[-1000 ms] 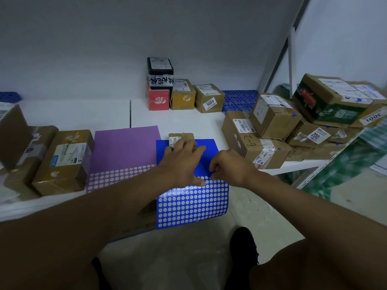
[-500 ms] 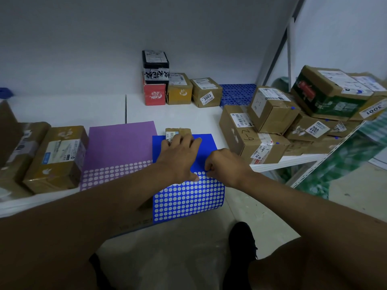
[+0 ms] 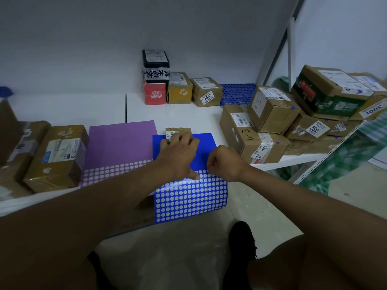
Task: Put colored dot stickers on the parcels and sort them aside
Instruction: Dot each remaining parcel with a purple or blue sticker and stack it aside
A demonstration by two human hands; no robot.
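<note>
Left hand [image 3: 178, 155] flat on blue sticker sheet [image 3: 188, 197]; right hand [image 3: 225, 164] pinching it.

Blue sheet [image 3: 206, 147]: glossy paper, smooth, glare patch near front edge, pale round dots. Purple sheet [image 3: 120, 141]: matt paper, same pale dots on its near part. Worktop [image 3: 69, 109]: smooth white, matt. Parcels right [image 3: 270, 114]: brown cardboard, matt, creased, shiny clear tape, white paper labels. Left parcel [image 3: 57, 155]: cardboard under glossy brownish tape wrap, paper label. Small box [image 3: 178, 131]: cardboard, taped. Red box [image 3: 155, 94]: printed card; black box [image 3: 156, 63] on it looks slightly glossy. Blue tray [image 3: 237, 94]: perforated plastic. Floor [image 3: 261, 208]: pale, rough, speckled. Wall [image 3: 104, 38]: matt painted.
</note>
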